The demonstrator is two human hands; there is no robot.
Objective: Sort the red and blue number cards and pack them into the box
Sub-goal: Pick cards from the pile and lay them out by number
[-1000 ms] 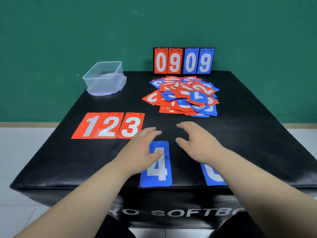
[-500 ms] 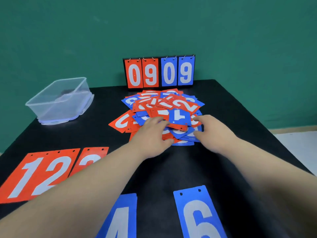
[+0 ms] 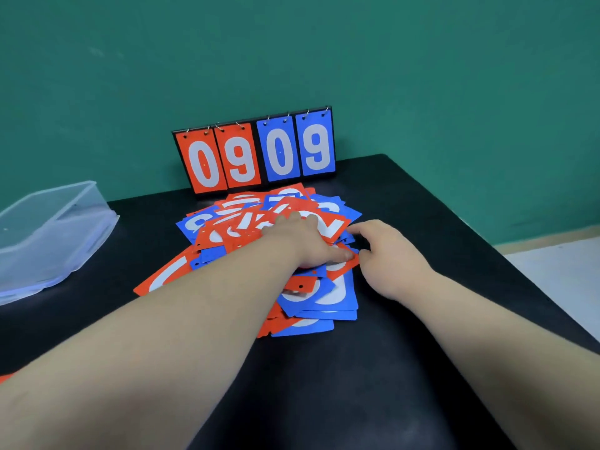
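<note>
While the mixed pile of number cards (image 3: pixel 311 297) lay on the worktop (image 3: pixel 438 319), my left grip (image 3: pixel 302 245) pressed flat on top, fingers spread, holding nothing. Right grip (image 3: pixel 389 254) loosely open at the pile's right edge. Box (image 3: pixel 48 232) stood apart, left. Judged sorting stage; next move needed one card separated cleanly.

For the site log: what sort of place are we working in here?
Probably a sports or training room, though that is a guess. The work surface is a black vinyl-like block rather than an ordinary table, a flip scoreboard stands at its far edge, and behind it is a plain green wall.
</note>
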